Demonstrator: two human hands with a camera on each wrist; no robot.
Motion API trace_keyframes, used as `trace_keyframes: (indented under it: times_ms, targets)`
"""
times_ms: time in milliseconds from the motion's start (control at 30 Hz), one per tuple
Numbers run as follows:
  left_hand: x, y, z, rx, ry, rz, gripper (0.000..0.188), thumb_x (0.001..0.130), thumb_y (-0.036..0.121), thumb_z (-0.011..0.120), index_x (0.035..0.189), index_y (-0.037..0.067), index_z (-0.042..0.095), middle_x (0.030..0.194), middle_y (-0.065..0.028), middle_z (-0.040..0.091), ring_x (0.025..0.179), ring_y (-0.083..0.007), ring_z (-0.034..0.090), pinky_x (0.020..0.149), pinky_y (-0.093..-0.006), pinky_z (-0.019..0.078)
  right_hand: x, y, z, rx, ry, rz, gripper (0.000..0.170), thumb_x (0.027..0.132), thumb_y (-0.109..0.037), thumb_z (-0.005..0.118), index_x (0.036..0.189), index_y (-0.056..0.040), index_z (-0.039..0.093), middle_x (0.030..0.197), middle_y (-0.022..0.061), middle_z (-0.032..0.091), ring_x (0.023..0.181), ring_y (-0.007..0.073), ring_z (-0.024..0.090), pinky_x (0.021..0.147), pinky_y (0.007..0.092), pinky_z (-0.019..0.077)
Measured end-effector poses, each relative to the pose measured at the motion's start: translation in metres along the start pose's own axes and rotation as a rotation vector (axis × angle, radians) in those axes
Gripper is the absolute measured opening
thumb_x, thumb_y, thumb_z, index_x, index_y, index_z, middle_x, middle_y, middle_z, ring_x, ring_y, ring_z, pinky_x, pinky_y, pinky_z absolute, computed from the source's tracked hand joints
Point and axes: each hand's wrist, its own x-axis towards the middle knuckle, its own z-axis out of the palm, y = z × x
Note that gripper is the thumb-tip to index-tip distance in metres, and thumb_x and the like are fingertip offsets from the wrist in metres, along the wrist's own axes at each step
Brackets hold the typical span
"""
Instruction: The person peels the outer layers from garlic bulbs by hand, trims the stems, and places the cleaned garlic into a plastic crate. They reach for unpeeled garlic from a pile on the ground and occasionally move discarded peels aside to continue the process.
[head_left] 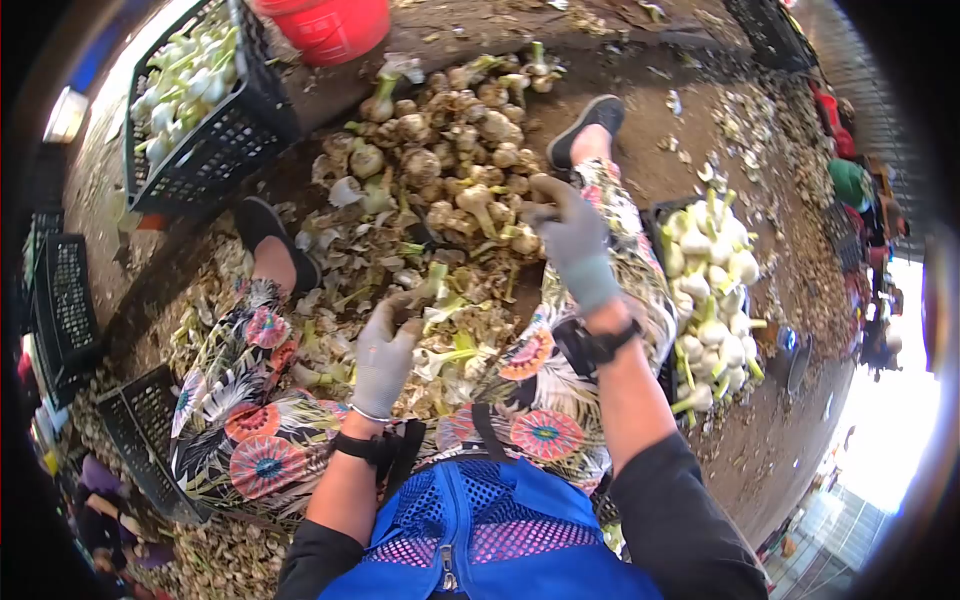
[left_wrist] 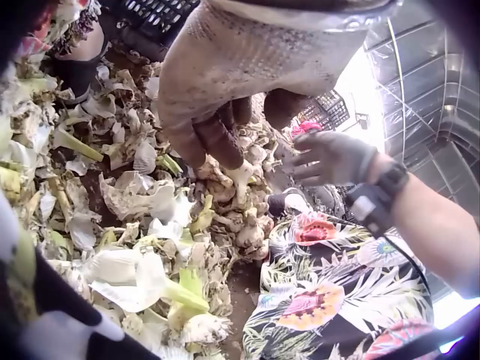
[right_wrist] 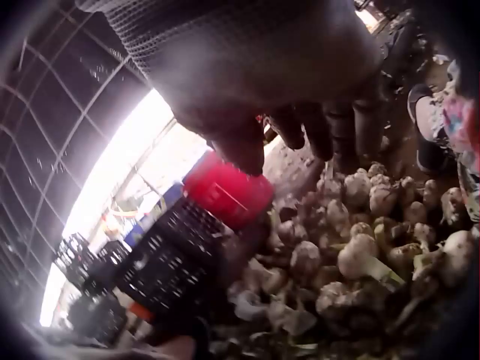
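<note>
My left hand (head_left: 385, 362), in a grey glove with darkened fingertips, hangs with loosely bent fingers over a litter of dry garlic skins and cut stalks (head_left: 440, 310). No bulb shows in its grasp. My gloved right hand (head_left: 575, 240) hovers at the right side of the pile of unpeeled garlic (head_left: 425, 165), its fingers (right_wrist: 304, 131) hanging loosely with nothing seen between them. One pale bulb with a stalk (right_wrist: 360, 259) lies below that hand in the right wrist view. Cleaned white garlic fills a crate (head_left: 710, 290) beside my right leg.
A black crate of trimmed garlic (head_left: 250, 125) stands at the upper left beside a red bucket (head_left: 330, 25). Dark crates (head_left: 65, 300) line the left side. My legs in floral trousers (head_left: 265, 430) flank the pile. Skins scatter across the dirt floor (head_left: 690, 135).
</note>
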Motion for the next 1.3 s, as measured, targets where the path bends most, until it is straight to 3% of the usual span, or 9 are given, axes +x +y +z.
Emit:
trace_keyframes:
  times_ms: [233, 367, 433, 567, 633, 733, 1033, 1233, 1300]
  targets:
    - [0.006, -0.002, -0.009, -0.067, -0.032, -0.169, 0.036, 0.096, 0.014, 0.059, 0.126, -0.005, 0.057, 0.112, -0.0092, 0.066, 0.096, -0.0124, 0.062, 0.087, -0.0276, 0.0505, 0.031, 0.067, 0.15, -0.956, -0.2, 0.274, 0.04, 0.08, -0.023, 0.068, 0.116, -0.0108, 0.06, 0.123, 0.0137, 0.06, 0.107, 0.033, 0.064, 0.088, 0.0464, 0.0496]
    - [0.007, 0.005, -0.008, 0.031, -0.007, -0.11, 0.044, 0.09, 0.012, 0.063, 0.131, -0.002, 0.053, 0.118, -0.0106, 0.062, 0.104, -0.0167, 0.06, 0.093, -0.0304, 0.049, 0.031, 0.1, 0.114, -0.646, -0.205, 0.056, 0.031, 0.082, -0.015, 0.059, 0.112, -0.0107, 0.064, 0.11, 0.0158, 0.067, 0.094, 0.0354, 0.067, 0.084, 0.0454, 0.051]
    - [0.009, 0.01, -0.005, 0.096, 0.04, 0.018, 0.049, 0.087, 0.011, 0.065, 0.132, -0.002, 0.052, 0.122, -0.0124, 0.06, 0.109, -0.0203, 0.06, 0.096, -0.032, 0.0479, 0.03, 0.046, 0.08, -0.587, -0.587, 0.138, 0.028, 0.087, -0.016, 0.054, 0.112, -0.0106, 0.066, 0.103, 0.0208, 0.07, 0.095, 0.039, 0.067, 0.086, 0.0454, 0.0525]
    - [0.007, 0.034, -0.004, 0.432, 0.052, 0.453, 0.06, 0.075, 0.002, 0.065, 0.133, 0.001, 0.051, 0.139, -0.022, 0.045, 0.12, -0.0401, 0.053, 0.098, -0.0396, 0.0485, -0.024, 0.005, 0.059, 0.119, -0.934, 0.08, 0.037, 0.086, -0.006, 0.058, 0.123, -0.0009, 0.063, 0.09, 0.0122, 0.073, 0.077, 0.0181, 0.069, 0.07, 0.0301, 0.0544]
    - [0.005, 0.025, -0.009, 0.362, 0.034, 0.472, 0.056, 0.078, 0.0, 0.065, 0.132, 0.001, 0.051, 0.134, -0.0219, 0.049, 0.117, -0.0341, 0.057, 0.098, -0.0373, 0.0483, -0.041, -0.018, 0.048, 0.792, -0.866, 0.432, 0.033, 0.086, 0.0, 0.057, 0.118, 0.0015, 0.065, 0.083, 0.0091, 0.07, 0.071, 0.0105, 0.064, 0.063, 0.0252, 0.0526]
    - [-0.007, 0.028, -0.017, -0.088, -0.006, 0.128, 0.048, 0.084, 0.002, 0.064, 0.131, 0.0, 0.052, 0.126, -0.0156, 0.057, 0.112, -0.0221, 0.06, 0.097, -0.033, 0.0472, -0.073, -0.035, 0.049, 0.78, -0.43, 0.343, 0.031, 0.088, 0.002, 0.056, 0.118, 0.0019, 0.064, 0.08, 0.0069, 0.067, 0.066, 0.0086, 0.062, 0.059, 0.0222, 0.0504]
    - [-0.012, 0.006, -0.001, -0.213, -0.142, -0.026, 0.045, 0.093, 0.009, 0.059, 0.134, -0.005, 0.049, 0.127, -0.0149, 0.059, 0.116, -0.0189, 0.057, 0.1, -0.0308, 0.0447, -0.09, 0.011, 0.113, 1.232, -0.264, 0.653, 0.012, 0.094, -0.007, 0.063, 0.101, -0.0014, 0.07, 0.085, 0.0082, 0.069, 0.069, 0.0169, 0.065, 0.059, 0.0288, 0.0533]
    - [0.004, -0.018, -0.017, -0.345, 0.211, -0.137, 0.033, 0.095, 0.008, 0.057, 0.124, -0.007, 0.056, 0.115, -0.0104, 0.064, 0.102, -0.0155, 0.06, 0.093, -0.0275, 0.0479, -0.097, 0.059, 0.132, -0.046, -0.147, 0.043, 0.021, 0.083, -0.011, 0.063, 0.102, -0.0098, 0.072, 0.091, 0.0131, 0.072, 0.08, 0.0265, 0.07, 0.07, 0.0356, 0.0533]
    - [0.009, -0.02, -0.022, -0.457, 0.302, -0.193, 0.032, 0.095, 0.008, 0.057, 0.124, -0.006, 0.056, 0.117, -0.01, 0.063, 0.101, -0.0153, 0.061, 0.091, -0.0274, 0.0486, -0.1, 0.043, 0.145, -0.118, -0.337, 0.235, 0.028, 0.082, -0.02, 0.066, 0.109, -0.0144, 0.07, 0.102, 0.0138, 0.07, 0.091, 0.0296, 0.068, 0.081, 0.0389, 0.0532]
